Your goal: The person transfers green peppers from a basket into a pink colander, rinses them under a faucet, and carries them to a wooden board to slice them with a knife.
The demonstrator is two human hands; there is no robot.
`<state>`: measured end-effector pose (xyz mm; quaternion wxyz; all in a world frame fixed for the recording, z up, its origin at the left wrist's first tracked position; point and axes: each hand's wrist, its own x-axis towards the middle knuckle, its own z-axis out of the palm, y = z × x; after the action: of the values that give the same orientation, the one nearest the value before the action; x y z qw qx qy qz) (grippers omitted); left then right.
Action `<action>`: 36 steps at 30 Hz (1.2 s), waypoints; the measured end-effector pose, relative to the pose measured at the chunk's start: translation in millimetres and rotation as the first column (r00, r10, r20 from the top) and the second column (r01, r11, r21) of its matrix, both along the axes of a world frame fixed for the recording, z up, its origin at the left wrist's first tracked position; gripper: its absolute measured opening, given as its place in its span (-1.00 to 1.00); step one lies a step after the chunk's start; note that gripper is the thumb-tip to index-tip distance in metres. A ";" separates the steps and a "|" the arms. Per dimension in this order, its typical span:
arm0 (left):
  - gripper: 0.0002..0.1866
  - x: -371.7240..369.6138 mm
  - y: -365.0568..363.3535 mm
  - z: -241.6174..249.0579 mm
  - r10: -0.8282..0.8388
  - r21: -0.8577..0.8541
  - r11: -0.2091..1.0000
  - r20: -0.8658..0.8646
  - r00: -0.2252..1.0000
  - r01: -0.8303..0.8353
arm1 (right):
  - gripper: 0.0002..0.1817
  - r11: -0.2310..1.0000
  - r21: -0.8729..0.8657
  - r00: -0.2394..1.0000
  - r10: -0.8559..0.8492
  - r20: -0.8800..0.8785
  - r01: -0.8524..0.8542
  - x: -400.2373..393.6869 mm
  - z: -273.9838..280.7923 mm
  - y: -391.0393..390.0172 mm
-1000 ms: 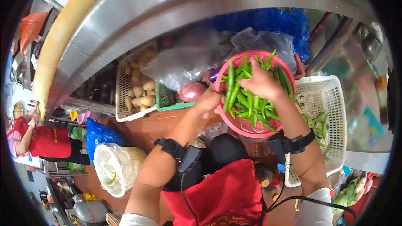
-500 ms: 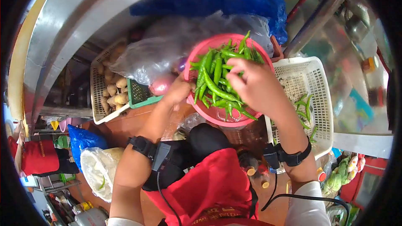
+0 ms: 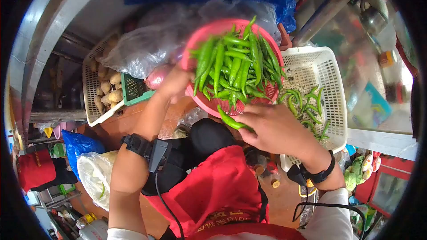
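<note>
A pink plastic basket heaped with green chili peppers is tilted up in front of me. My left hand grips its left rim, the fingertips partly hidden behind the rim. Just below the basket's lower edge, my right hand pinches a single green chili pepper between thumb and fingers. To the right stands a white plastic crate, with several loose green chilies lying in it.
Left of the basket are a crate of potatoes, a green crate and a red onion. A clear plastic bag lies behind. Bottles stand on the floor. A person in red is at far left.
My right hand has moved from over the heaped chilies down below the basket's rim, now with one chili in its fingers. More chilies show in the white crate. The left hand keeps its hold.
</note>
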<state>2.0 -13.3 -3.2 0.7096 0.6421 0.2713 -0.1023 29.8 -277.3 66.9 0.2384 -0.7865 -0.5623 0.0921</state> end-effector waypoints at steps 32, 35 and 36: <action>-0.52 -7.3 37.0 -34.8 0.050 -0.075 0.996 -0.041 0.998 -0.053 | -0.63 0.343 -0.847 0.760 -0.641 0.106 0.407 70.6 -219.7 -350.6; -0.52 -6.2 37.4 -32.3 -0.006 -0.088 0.996 -0.032 0.999 0.003 | -0.60 0.281 -0.719 0.538 -0.829 0.151 0.636 66.0 -214.6 -339.9; -0.52 -7.4 45.5 -37.4 -0.002 -0.101 0.995 -0.034 0.999 -0.002 | -0.58 0.228 -0.717 0.487 -0.855 0.177 0.659 67.1 -215.8 -335.1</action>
<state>-5.4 32.2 -40.6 0.7367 0.6034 0.2778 -0.1268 96.8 -612.4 -148.9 0.0007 -0.9627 0.0165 0.2701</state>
